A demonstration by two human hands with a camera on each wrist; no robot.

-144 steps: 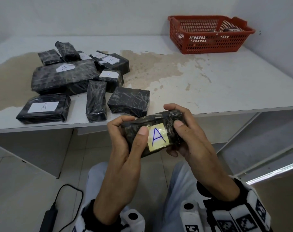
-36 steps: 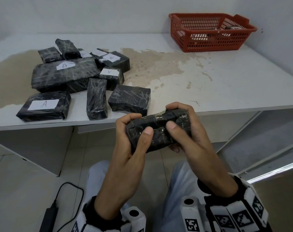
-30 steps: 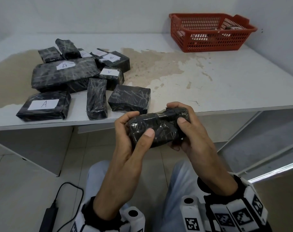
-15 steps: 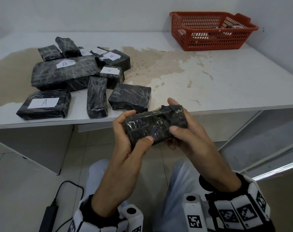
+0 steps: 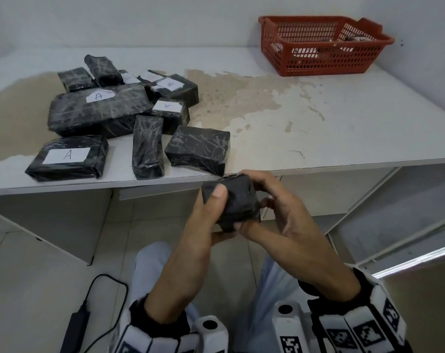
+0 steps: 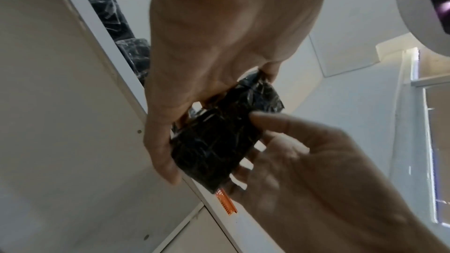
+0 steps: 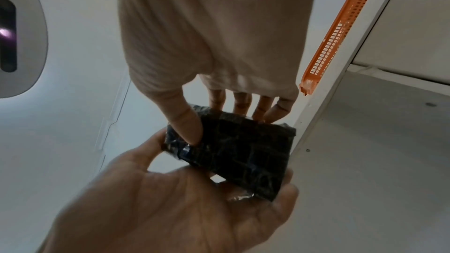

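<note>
Black film, crinkled and glossy, is all the parcel (image 5: pixel 230 202) shows me from here; no label sits on any face I can see. I hold it in mid-air over my lap, just below and in front of the tabletop (image 5: pixel 318 128) edge, resting on nothing. My left hand (image 5: pixel 203 225) grips the near side, thumb pressed on the upper face and fingers curled underneath. My right hand (image 5: pixel 285 220) wraps the right end, fingers curled round the back and thumb pressed on a face. The wrist views show both grips closed on the wrapping, neither hand slack.

I judge this to be the checking step: rolling the parcel between my hands to find its letter. The pile (image 5: pixel 99 108) on the left of the tabletop carries white labels (image 5: pixel 66 155) marked A and B. A red basket (image 5: pixel 325 57) stands at the far right corner with something in it — what exactly, I cannot tell.

The next move, as I see it, is to turn the parcel until a label faces me and read it. Then I free one hand and carry the parcel up over the edge to wherever that letter belongs. The film looks slippery — so the carrying hand needs a firm wrap before the other lets go.
</note>
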